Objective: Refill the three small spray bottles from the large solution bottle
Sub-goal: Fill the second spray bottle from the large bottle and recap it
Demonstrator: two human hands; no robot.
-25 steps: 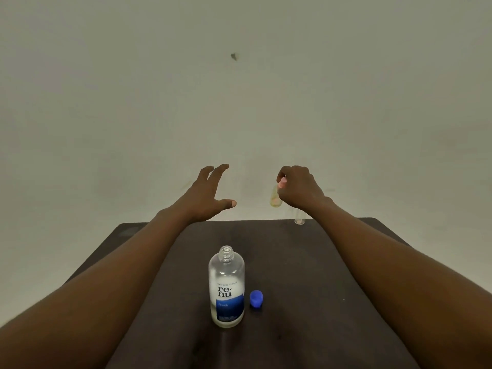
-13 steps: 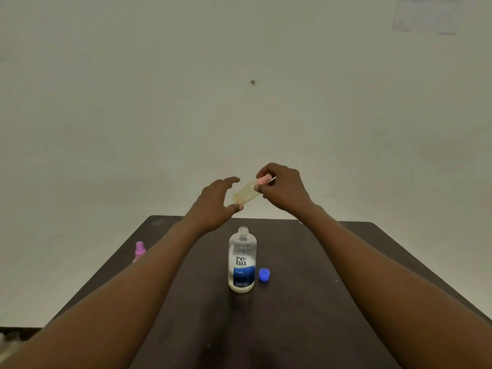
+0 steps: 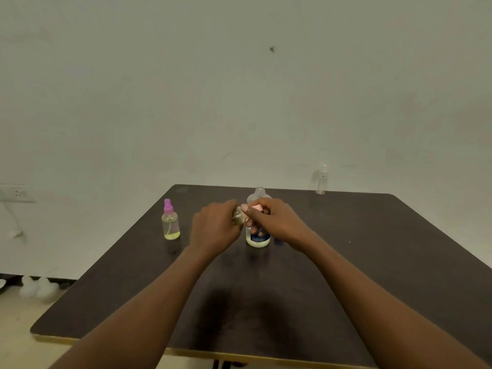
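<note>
Clearly a light, slick little bottle, held at both ends

Above the middle of the dark brown matte surface [image 3: 346,249], the left grip [image 3: 215,226] wraps the body of a small clear plastic spray bottle [image 3: 237,219] holding yellowish liquid. The right grip [image 3: 269,219] pinches its pale pink spray top [image 3: 257,208]. Fingers hide most of the bottle. It looks light and smooth-walled, probably slippery when wet, and thin enough to give under a squeeze. The sound hold seems to be a firm hand on the round body while turning only the top.

Just behind it stands the large clear solution bottle with a blue label [image 3: 257,238], its neck uncapped. It looks rigid and heavier, best taken round the waist. A pink-topped small bottle of yellowish liquid [image 3: 170,222] stands upright to the left. A colourless, seemingly empty spray bottle [image 3: 320,179] stands at the far edge.
</note>
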